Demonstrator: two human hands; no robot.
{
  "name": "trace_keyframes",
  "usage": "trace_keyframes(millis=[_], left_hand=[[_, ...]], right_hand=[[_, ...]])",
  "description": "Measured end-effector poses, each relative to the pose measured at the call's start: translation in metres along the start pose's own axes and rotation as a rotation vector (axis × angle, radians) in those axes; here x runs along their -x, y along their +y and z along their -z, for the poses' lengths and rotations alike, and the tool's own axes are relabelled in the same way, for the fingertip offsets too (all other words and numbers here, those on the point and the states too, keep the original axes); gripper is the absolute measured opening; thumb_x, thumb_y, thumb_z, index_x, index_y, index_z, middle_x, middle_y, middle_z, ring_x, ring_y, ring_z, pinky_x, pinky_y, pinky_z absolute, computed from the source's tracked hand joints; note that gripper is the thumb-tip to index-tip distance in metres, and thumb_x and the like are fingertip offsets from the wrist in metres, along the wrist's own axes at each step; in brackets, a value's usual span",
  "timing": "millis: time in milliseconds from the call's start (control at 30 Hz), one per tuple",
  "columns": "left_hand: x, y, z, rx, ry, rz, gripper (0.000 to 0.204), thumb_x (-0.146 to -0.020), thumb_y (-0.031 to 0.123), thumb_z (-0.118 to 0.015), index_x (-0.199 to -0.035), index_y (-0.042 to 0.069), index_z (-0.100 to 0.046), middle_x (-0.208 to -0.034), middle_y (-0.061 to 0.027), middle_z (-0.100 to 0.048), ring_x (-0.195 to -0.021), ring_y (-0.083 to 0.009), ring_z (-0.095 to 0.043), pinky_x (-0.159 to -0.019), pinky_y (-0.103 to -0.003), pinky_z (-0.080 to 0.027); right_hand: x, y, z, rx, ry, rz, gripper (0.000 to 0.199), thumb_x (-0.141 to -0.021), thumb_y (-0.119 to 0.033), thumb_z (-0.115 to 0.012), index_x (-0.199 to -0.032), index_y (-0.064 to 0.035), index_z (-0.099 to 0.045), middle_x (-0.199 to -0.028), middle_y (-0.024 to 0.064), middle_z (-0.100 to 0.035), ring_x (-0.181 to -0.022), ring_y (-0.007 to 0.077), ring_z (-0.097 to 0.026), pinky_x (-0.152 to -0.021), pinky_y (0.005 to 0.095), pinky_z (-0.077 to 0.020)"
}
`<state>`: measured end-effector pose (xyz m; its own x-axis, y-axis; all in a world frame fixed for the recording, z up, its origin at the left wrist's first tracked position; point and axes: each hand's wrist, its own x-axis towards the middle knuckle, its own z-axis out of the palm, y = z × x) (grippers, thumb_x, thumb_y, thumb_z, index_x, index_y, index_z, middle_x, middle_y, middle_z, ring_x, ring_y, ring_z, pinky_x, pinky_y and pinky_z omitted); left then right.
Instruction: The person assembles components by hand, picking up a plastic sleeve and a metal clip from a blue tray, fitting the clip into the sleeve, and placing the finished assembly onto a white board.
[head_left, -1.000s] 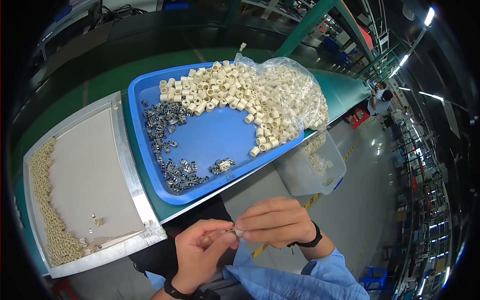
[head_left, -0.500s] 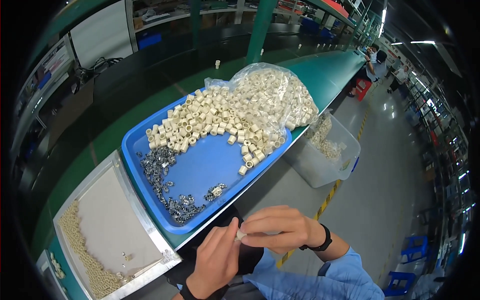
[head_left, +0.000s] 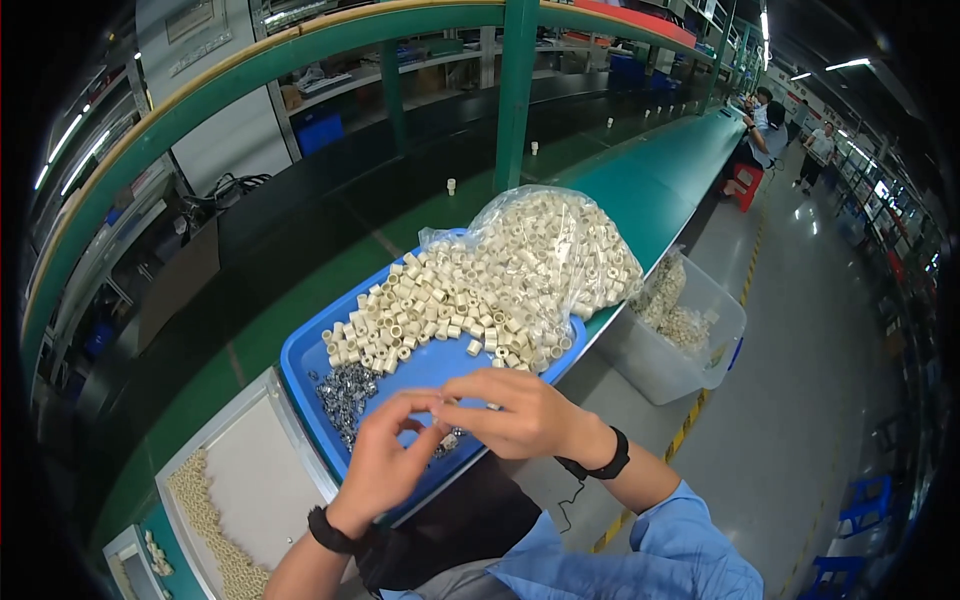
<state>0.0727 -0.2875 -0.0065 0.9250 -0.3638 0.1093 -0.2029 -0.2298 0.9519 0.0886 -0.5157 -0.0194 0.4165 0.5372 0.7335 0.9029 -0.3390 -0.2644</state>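
My left hand (head_left: pixel 385 462) and my right hand (head_left: pixel 520 412) meet fingertip to fingertip over the near edge of a blue tray (head_left: pixel 425 370). Together they pinch a small part between them; it is too small to make out. The tray holds a heap of cream plastic rings (head_left: pixel 440 300) spilling from a clear bag (head_left: pixel 560 250), and a pile of small metal clips (head_left: pixel 345 393) at its left. A black band sits on each wrist.
A white tray (head_left: pixel 255 480) with a row of cream rings along its edge lies left of the blue tray. A clear bin (head_left: pixel 675 340) of rings hangs off the green bench edge at right. People sit far down the line.
The view has tilted up and the hands now sit over the blue tray's near edge rather than below it. Both hands stay together on the small part.
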Motion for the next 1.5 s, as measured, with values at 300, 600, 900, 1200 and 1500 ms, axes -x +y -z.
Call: trace_keyframes(millis=[300,600,900,1200,1500], left_hand=[[-0.182,-0.088,0.078,-0.138,0.177,-0.094,0.011,-0.090,0.004,-0.076,-0.100,0.000,-0.073,-0.082,0.0039,-0.061,-0.075,-0.0061,-0.055,-0.068,-0.025,-0.047],[-0.358,-0.234,0.175,-0.471,0.227,0.071,0.015,-0.080,0.010,-0.080,-0.091,0.001,-0.075,-0.085,-0.0127,-0.075,-0.079,-0.0225,-0.072,-0.076,-0.037,-0.056],[-0.355,-0.221,0.153,-0.591,0.032,0.173,0.039,-0.082,0.019,-0.084,-0.112,-0.003,-0.072,-0.093,-0.0112,-0.073,-0.085,-0.0203,-0.068,-0.079,-0.033,-0.054],[-0.171,0.006,0.171,-0.365,0.059,-0.157,0.047,-0.102,0.027,-0.071,-0.138,-0.002,-0.060,-0.098,-0.0018,-0.066,-0.090,-0.0091,-0.061,-0.080,-0.025,-0.050],[0.157,-0.002,0.235,-0.897,0.537,0.373,0.011,-0.098,0.007,-0.068,-0.106,0.001,-0.072,-0.095,-0.0092,-0.069,-0.087,-0.0202,-0.065,-0.078,-0.032,-0.052]], right_hand=[[0.010,0.052,0.003,-0.025,0.005,-0.424,0.062,-0.084,-0.004,-0.074,-0.144,-0.0071,-0.061,-0.155,0.0197,-0.049,-0.124,0.0371,-0.063,-0.102,0.0454,-0.0526],[0.016,0.054,-0.044,0.007,-0.273,-0.482,0.044,-0.085,-0.007,-0.074,-0.128,-0.0077,-0.068,-0.138,0.0131,-0.057,-0.117,0.0300,-0.062,-0.097,0.0419,-0.0498],[0.014,0.052,-0.059,-0.117,-0.639,-0.494,0.018,-0.080,-0.009,-0.074,-0.098,-0.0097,-0.071,-0.102,0.0048,-0.058,-0.101,0.0242,-0.058,-0.092,0.0380,-0.0427],[0.014,0.046,-0.054,-0.179,-0.564,-0.491,0.010,-0.083,-0.006,-0.071,-0.088,-0.0085,-0.063,-0.091,0.0094,-0.062,-0.092,0.0309,-0.063,-0.086,0.0422,-0.0458],[0.014,0.024,-0.065,-0.154,-0.319,-0.689,0.006,-0.093,0.000,-0.065,-0.092,-0.0004,-0.059,-0.082,0.0124,-0.063,-0.076,0.0289,-0.063,-0.071,0.0385,-0.0488]])
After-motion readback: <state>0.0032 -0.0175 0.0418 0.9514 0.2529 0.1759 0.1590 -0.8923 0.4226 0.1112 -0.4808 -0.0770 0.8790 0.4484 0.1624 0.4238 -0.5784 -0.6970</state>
